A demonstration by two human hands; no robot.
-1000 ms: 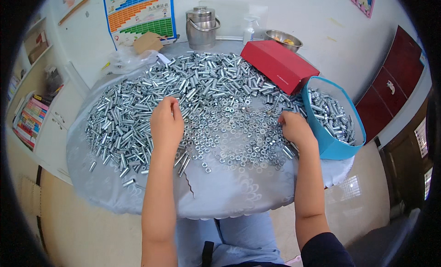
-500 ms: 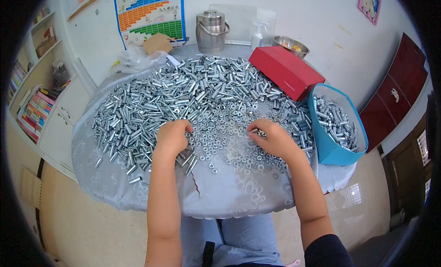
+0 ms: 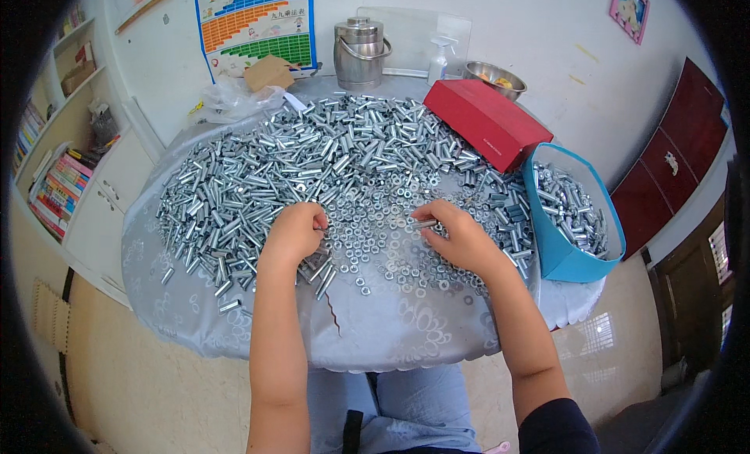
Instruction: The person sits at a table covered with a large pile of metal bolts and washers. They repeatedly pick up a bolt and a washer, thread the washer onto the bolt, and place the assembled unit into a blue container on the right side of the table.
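Head view: a round table (image 3: 234, 329) covered with a grey patterned cloth is seen from above, heaped with zinc-plated metal sleeves (image 3: 258, 180) across its far and left parts and with small nuts and washers (image 3: 375, 243) spread near the middle. The left hand (image 3: 295, 234) is rested on the edge of the sleeve pile, fingers curled closed over some pieces; what exactly is pinched cannot be told. The right hand (image 3: 461, 239) is laid among the nuts, its fingers closed on one short sleeve (image 3: 426, 223) held level at the fingertips. A blue bin (image 3: 558, 259), partly filled with more sleeves, is stood at the table's right edge, just beside the right hand. A red box (image 3: 488, 122) is noted behind the bin. A steel canister (image 3: 361, 54), a steel bowl (image 3: 494, 77) and a cardboard piece (image 3: 267, 73) are recorded at the far edge, by the wall.
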